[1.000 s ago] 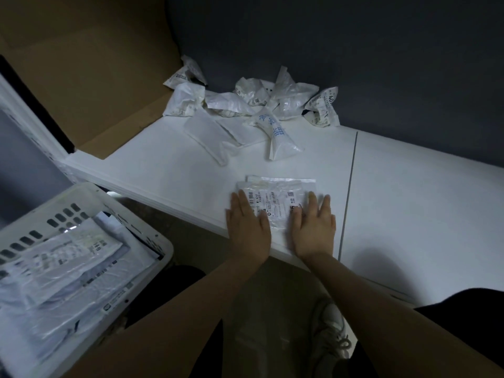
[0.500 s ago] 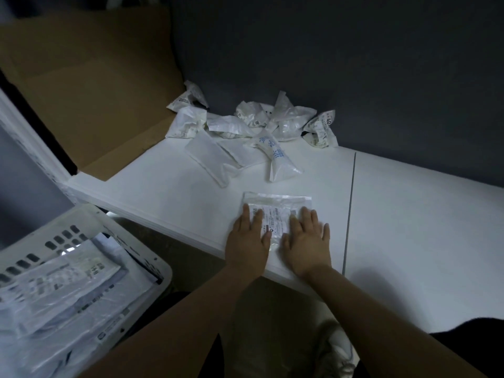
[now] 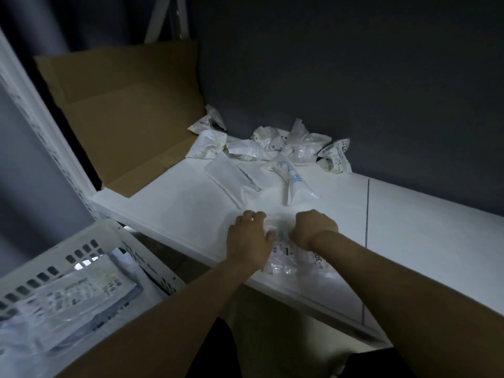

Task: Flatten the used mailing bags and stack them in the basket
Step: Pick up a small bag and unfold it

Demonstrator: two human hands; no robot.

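Two hands work on one mailing bag (image 3: 290,251), which lies at the front edge of the white table (image 3: 422,227). We place the left hand (image 3: 249,238) on the bag's left side, fingers curled over its far edge and thumb against the plastic. We place the right hand (image 3: 313,227) on the bag's right side, bunched into a fist that grips the far edge. The hands are near each other but apart, and the bag's printed label shows between them.

We find the white slotted basket (image 3: 54,271) at lower left, just beside the table's front edge, with flattened bags (image 3: 81,296) stacked inside. Several crumpled bags (image 3: 272,145) are heaped at the back of the table against the dark wall (image 3: 354,64). We note a brown cardboard sheet (image 3: 122,113) at the table's far left.
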